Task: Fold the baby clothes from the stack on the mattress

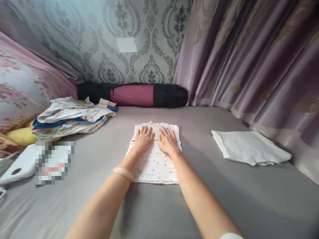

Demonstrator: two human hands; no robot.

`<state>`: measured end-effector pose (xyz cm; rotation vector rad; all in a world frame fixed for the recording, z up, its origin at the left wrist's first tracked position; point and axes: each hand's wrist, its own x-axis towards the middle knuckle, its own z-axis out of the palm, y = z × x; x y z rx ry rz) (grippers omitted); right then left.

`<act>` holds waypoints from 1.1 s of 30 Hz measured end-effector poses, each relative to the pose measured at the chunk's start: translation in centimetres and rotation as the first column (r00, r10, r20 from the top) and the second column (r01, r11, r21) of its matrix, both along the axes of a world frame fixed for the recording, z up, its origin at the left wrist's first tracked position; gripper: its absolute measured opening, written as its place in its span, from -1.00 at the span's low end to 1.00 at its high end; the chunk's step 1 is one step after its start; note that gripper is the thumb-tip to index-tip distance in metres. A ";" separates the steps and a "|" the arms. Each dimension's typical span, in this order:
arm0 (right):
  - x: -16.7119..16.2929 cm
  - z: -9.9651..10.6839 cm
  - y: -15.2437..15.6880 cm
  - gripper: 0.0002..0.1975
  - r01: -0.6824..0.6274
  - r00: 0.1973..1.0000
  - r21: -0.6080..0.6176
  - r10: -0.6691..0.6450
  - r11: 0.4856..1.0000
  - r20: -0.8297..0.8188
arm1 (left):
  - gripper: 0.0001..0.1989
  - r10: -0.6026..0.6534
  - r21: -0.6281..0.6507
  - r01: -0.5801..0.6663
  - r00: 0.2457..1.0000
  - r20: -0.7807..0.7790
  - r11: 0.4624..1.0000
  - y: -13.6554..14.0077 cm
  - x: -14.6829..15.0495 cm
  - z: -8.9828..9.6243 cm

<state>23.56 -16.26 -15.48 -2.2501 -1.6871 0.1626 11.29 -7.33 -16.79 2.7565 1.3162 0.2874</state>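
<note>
A white garment (156, 166) with small pastel prints lies spread on the grey bed sheet (196, 205), its sides folded inward into a near-rectangle. My left hand (144, 137) rests flat on its upper left part, fingers stretched away from me. Beside it, my right hand (166, 139) presses flat on the upper right part, fingers also extended. Between the two hands a strip of the printed cloth shows. Neither hand grips anything. What lies under the palms is hidden.
Printed clothes (77, 114) form a heap at the left. A folded white cloth (249, 147) lies on the right. Along the wall stretches a black and maroon roll (132, 95). A white device (21, 164) sits at the left edge. Purple curtains (224, 56) hang at the right.
</note>
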 end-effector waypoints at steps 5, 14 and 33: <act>1.0 -0.3 0.2 -0.45 0.080 0.997 -0.020 -0.080 0.997 0.010 | -0.45 0.064 -0.012 -0.064 0.998 -0.009 0.998 1.0 -0.6 0.3; 2.3 -0.6 0.1 -0.43 0.244 0.969 -0.013 -0.244 0.970 -0.021 | -0.38 -0.056 -0.150 0.043 0.995 -0.081 0.988 3.4 -2.7 0.9; 1.5 0.4 0.2 -0.44 0.252 0.960 -0.005 -0.249 0.968 0.130 | -0.40 0.025 -0.025 -0.029 0.989 -0.148 0.999 3.0 -2.7 2.5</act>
